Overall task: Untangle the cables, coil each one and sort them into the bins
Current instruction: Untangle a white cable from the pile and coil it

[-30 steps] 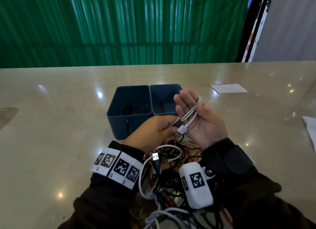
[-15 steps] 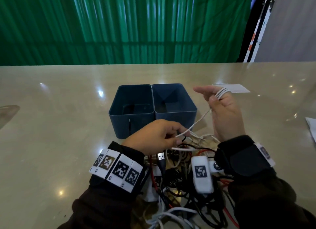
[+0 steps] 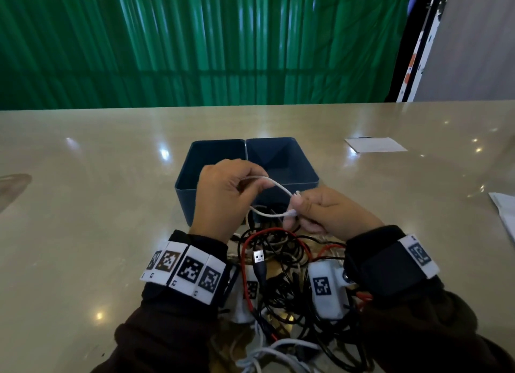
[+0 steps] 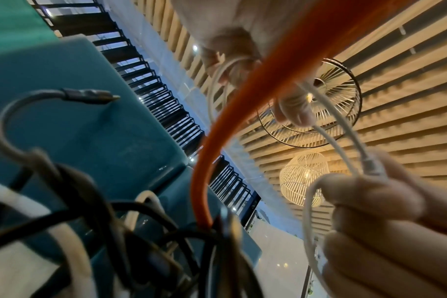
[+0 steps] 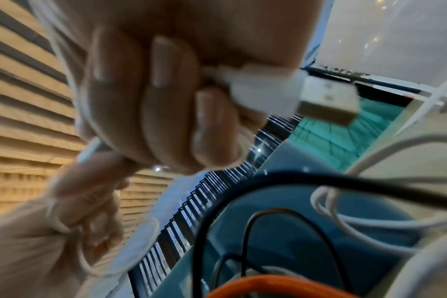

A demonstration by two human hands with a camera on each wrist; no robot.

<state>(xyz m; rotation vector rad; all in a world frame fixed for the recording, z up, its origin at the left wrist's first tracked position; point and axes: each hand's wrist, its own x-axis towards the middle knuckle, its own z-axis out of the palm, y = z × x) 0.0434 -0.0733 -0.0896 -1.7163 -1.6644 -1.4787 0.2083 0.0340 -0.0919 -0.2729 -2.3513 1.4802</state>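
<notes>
A thin white cable (image 3: 274,185) runs between my two hands, just in front of two dark blue bins (image 3: 214,152). My left hand (image 3: 249,186) is raised before the left bin and grips loops of the white cable (image 5: 151,231), which wrap round its fingers. My right hand (image 3: 295,206) is lower and to the right, and pinches the cable near its end. The right wrist view shows the white USB plug (image 5: 301,94) sticking out of the right hand's curled fingers (image 5: 166,96). A tangle of black, red and white cables (image 3: 278,261) lies under my wrists.
The bins' right half (image 3: 287,160) looks empty; the left half is partly hidden by my hand. A white paper (image 3: 374,144) lies at the back right, another sheet (image 3: 504,213) at the right edge. A red cable (image 4: 217,141) arcs up out of the tangle.
My right hand has come down and left from its raised spot at the right. My left hand has risen in front of the bins, and the two now meet on the white cable.
</notes>
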